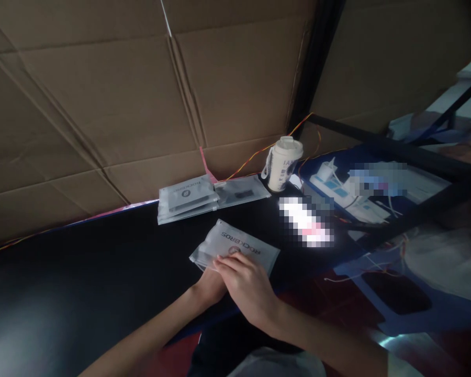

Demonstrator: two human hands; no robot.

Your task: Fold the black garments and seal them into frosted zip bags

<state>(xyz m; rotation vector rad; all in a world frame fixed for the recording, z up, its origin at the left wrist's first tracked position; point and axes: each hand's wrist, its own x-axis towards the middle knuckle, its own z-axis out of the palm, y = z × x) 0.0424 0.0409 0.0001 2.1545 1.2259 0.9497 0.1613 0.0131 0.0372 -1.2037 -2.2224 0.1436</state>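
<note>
A frosted plastic zip bag (255,254) printed "ROCKBROS" lies tilted between my hands at the table's near edge. My right hand (247,283) is over its near side, fingers together and closed on the bag by its edge. Beneath that edge my left hand (211,285) grips the bag from below; most of its fingers are hidden by the bag and my right hand. Beyond them a small stack of similar zip bags (186,195) rests against the cardboard, and another zip bag (243,191) with something dark inside lies beside the stack.
A lidded white cup (284,163) stands at the back of the black table (102,262). Right of it are a bright blurred-out patch and a white power strip (332,183) with cables. A tall cardboard wall (141,104) closes the back; a dark metal frame (380,149) and a person are at right.
</note>
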